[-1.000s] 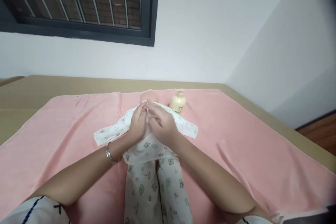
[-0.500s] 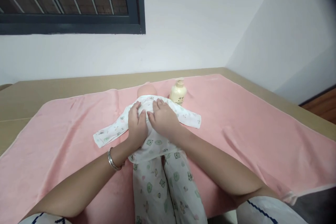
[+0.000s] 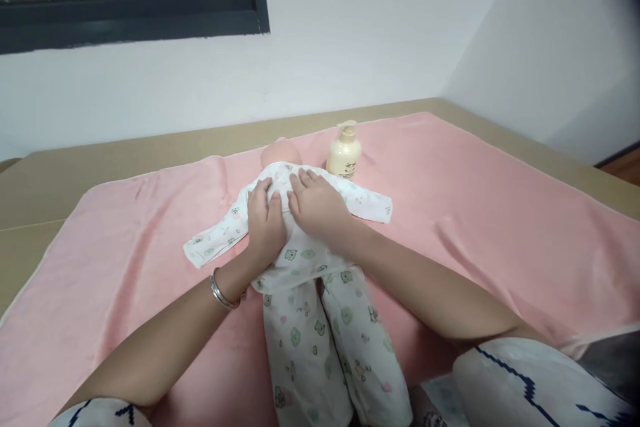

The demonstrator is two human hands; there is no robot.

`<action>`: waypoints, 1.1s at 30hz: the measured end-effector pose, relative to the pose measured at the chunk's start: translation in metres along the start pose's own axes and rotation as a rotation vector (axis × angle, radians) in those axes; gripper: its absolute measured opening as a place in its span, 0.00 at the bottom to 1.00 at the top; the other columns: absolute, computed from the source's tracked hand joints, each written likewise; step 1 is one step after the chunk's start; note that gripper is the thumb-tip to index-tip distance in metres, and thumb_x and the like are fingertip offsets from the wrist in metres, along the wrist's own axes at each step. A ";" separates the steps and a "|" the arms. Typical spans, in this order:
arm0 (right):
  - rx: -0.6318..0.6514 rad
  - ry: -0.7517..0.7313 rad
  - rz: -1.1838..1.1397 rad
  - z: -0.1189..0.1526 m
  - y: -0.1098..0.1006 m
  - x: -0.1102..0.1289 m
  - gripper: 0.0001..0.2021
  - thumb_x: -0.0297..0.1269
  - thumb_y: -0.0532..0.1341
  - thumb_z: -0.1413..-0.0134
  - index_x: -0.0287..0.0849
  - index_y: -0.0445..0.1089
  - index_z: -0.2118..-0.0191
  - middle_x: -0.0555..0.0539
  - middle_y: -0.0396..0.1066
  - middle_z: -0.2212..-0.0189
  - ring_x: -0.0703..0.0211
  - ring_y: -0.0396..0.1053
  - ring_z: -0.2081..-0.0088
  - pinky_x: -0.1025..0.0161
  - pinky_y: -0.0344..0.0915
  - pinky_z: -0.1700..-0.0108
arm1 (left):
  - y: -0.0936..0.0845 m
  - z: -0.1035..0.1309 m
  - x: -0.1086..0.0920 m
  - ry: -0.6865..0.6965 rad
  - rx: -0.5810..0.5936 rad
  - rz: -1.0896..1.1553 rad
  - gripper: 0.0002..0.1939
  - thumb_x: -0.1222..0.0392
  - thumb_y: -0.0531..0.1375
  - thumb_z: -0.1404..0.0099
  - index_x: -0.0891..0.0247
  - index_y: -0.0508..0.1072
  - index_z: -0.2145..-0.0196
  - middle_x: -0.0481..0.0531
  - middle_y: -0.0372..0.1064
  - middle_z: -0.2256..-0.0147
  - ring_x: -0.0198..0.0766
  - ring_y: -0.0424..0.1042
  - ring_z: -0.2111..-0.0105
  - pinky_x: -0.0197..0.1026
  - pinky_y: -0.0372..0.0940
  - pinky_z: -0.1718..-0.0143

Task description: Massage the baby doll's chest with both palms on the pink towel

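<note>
A baby doll (image 3: 281, 153) lies on the bed with its head at the far end, dressed in a white printed long-sleeved top (image 3: 300, 257) and matching trousers (image 3: 305, 347). Its sleeves spread out to both sides. My left hand (image 3: 267, 217) rests open on the left of the doll's upper body, thumb apart from the fingers. On the right side of the same top, my right hand (image 3: 317, 203) lies flat with its fingers pointing up and left. Both palms press on the cloth, and a silver bangle circles my left wrist.
A cream pump bottle (image 3: 344, 153) stands just beyond the doll's right sleeve. Beneath everything is a pink blanket (image 3: 480, 213) over a tan padded surface (image 3: 65, 173). Behind it rise a white wall (image 3: 380, 20) and a dark-framed window (image 3: 245, 7).
The view has tilted down a little, so the window sits higher in it. Both hands stay on the doll's top, with my right hand's fingers slightly shifted.
</note>
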State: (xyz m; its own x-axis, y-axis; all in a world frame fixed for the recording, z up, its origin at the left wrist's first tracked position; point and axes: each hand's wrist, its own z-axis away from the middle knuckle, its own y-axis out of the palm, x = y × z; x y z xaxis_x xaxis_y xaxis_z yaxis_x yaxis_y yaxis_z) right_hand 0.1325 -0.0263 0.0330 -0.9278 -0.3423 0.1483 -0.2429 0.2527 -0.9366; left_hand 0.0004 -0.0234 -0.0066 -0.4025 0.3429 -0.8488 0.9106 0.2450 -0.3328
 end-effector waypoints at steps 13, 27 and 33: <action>0.021 -0.140 -0.265 -0.010 0.004 -0.016 0.25 0.37 0.47 0.31 0.37 0.62 0.34 0.42 0.56 0.32 0.47 0.50 0.30 0.44 0.48 0.30 | -0.002 -0.003 0.000 0.107 0.131 -0.149 0.26 0.53 0.44 0.26 0.61 0.61 0.35 0.58 0.57 0.33 0.47 0.48 0.30 0.59 0.37 0.29; 0.035 0.086 -0.196 -0.012 0.003 -0.025 0.27 0.39 0.47 0.32 0.25 0.60 0.35 0.31 0.57 0.34 0.44 0.52 0.31 0.48 0.50 0.31 | 0.005 -0.002 0.007 0.105 0.124 -0.280 0.26 0.59 0.49 0.31 0.69 0.60 0.37 0.67 0.57 0.36 0.55 0.52 0.34 0.62 0.47 0.32; 0.137 -0.049 -0.128 -0.015 -0.002 -0.030 0.28 0.41 0.45 0.29 0.26 0.55 0.32 0.31 0.53 0.32 0.43 0.49 0.30 0.46 0.48 0.30 | 0.004 -0.021 0.013 0.082 0.152 -0.397 0.27 0.52 0.50 0.30 0.72 0.64 0.39 0.71 0.60 0.37 0.59 0.55 0.35 0.64 0.50 0.34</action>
State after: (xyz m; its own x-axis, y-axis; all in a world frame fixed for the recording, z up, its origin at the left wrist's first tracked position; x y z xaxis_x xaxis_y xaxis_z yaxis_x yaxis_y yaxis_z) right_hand 0.1562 -0.0027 0.0351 -0.8763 -0.4080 0.2562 -0.3140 0.0804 -0.9460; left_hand -0.0029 0.0012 -0.0104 -0.7247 0.3215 -0.6095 0.6848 0.2378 -0.6888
